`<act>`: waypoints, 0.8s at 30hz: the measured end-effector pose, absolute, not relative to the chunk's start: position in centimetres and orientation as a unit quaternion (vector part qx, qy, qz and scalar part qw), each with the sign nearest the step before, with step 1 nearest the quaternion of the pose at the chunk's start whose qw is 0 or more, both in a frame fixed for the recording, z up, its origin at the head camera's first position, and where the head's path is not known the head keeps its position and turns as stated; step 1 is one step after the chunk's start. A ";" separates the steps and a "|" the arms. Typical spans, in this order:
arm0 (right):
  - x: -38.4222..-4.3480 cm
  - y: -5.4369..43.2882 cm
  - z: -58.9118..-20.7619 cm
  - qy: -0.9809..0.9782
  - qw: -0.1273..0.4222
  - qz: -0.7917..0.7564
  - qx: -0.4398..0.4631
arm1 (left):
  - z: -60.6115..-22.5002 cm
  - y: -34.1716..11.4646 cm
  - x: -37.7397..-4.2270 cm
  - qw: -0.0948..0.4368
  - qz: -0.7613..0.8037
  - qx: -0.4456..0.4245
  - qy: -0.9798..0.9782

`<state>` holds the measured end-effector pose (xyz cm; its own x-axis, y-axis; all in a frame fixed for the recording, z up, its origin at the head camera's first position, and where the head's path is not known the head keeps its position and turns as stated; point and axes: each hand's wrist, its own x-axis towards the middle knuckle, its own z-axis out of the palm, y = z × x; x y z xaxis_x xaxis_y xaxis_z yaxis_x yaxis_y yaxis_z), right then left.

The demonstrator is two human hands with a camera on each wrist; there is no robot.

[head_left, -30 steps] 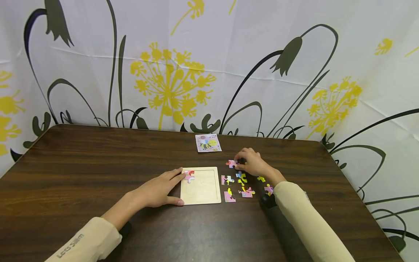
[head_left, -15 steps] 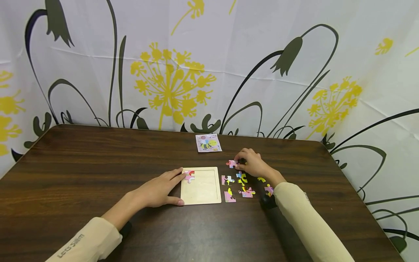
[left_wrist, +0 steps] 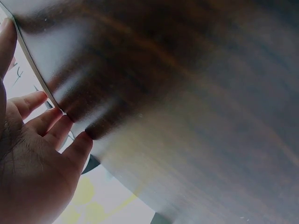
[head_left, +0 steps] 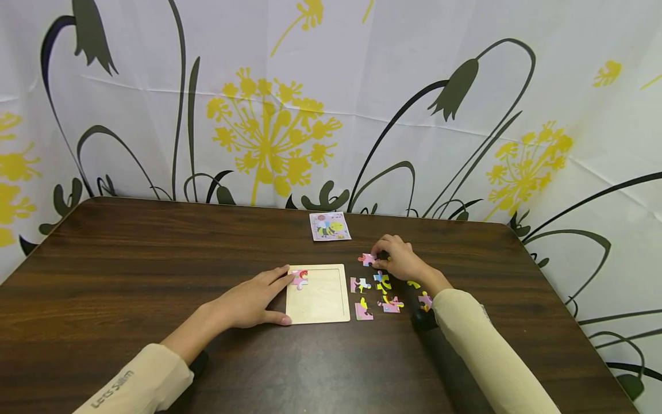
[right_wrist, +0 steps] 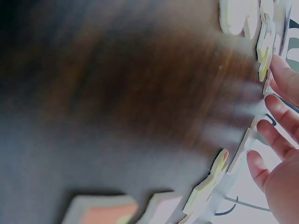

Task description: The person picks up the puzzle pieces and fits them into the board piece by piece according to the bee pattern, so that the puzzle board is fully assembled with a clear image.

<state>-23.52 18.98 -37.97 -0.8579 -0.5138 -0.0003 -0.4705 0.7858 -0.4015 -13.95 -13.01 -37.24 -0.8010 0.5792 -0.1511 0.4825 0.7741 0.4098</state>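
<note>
My left hand (head_left: 261, 298) rests at the left edge of a light wooden puzzle tray (head_left: 318, 321), fingers stretched to its upper left corner and thumb at the lower one. One pink puzzle piece with a red detail (head_left: 300, 279) lies in the tray's upper left corner, partly covered by a fingertip. Right of the tray, my right hand (head_left: 400, 259) is bent down over the table, its thumb and forefinger pinching a pink jigsaw piece (head_left: 368, 260) at its right side. In the left wrist view, the fingertips (left_wrist: 86, 135) line the tray's edge.
Several loose pieces lie right of the tray, among them a pink and yellow piece (head_left: 364, 310) and a blue and yellow piece (head_left: 382, 280). A yellow piece (head_left: 413, 284) sits near the right wrist. A bee picture card (head_left: 330, 226) lies toward the table's back edge, before a flowered curtain (head_left: 383, 75).
</note>
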 end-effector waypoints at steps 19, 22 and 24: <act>-23.6 19.2 -38.1 0.940 0.044 -0.193 -0.278 | -37.0 -13.0 -13.9 0.137 0.179 0.285 0.932; -23.6 19.2 -38.0 0.940 0.045 -0.191 -0.279 | -37.0 -13.0 -13.8 0.135 0.180 0.288 0.931; -23.6 19.2 -38.0 0.940 0.047 -0.191 -0.280 | -37.0 -13.0 -13.8 0.133 0.181 0.290 0.930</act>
<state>-23.63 19.24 -37.99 -0.8392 -0.5436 0.0185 -0.5078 0.7709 -0.3845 -13.82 -13.02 -37.02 -0.7962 0.5880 -0.1423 0.4919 0.7661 0.4136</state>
